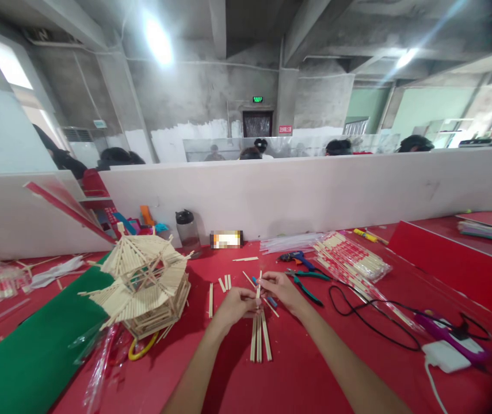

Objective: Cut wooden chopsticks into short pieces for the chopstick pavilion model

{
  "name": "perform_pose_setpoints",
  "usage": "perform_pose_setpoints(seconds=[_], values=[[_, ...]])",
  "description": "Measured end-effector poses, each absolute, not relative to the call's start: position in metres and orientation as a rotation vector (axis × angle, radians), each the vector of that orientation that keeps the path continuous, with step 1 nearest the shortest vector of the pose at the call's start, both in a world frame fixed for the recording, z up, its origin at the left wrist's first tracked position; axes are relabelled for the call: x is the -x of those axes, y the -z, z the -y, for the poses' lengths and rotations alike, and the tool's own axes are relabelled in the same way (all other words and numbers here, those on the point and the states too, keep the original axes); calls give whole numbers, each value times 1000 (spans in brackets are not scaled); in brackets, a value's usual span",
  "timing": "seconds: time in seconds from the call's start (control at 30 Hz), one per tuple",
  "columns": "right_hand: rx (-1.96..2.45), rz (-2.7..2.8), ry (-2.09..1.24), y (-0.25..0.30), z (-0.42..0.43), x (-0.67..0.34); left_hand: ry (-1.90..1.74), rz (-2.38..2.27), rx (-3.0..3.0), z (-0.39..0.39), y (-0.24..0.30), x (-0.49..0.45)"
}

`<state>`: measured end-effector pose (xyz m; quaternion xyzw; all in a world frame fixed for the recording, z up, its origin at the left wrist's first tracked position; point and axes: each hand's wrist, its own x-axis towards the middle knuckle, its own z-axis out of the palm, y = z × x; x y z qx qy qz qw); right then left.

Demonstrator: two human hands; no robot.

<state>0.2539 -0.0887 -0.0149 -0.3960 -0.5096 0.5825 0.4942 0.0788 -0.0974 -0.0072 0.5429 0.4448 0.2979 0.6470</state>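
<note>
Between both hands a pale wooden stick (259, 286) stands roughly upright over the red table. My left hand (241, 302) pinches it near its lower end, while my right hand (278, 286) has its fingers closed on the upper part. Just below the hands several longer sticks (255, 342) lie side by side, pointing toward me. A few short sticks (227, 282) and a longer pair of sticks (211, 300) rest left of my left hand. A blue pen-like object (271, 301) is partly hidden behind my right hand.
At left stands a pavilion model (146, 282) built of sticks, by a green mat (56, 333). Pliers (308, 287), a blue-handled tool (300, 259), bagged chopsticks (353, 259) and a black cable (358, 310) lie right. A dark bottle (186, 230) stands before the white partition (297, 195).
</note>
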Motion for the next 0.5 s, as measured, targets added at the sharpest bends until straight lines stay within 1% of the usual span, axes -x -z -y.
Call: perform_pose_setpoints(seconds=[0.13, 0.33, 0.5], values=[[965, 1292, -1394, 14, 89, -255, -680, -1029, -1240, 97, 7, -79], [944, 1439, -1257, 20, 85, -255, -698, -1037, -1246, 97, 9, -80], [962, 1423, -1263, 21, 85, -253, -712, -1046, -1266, 95, 14, -81]])
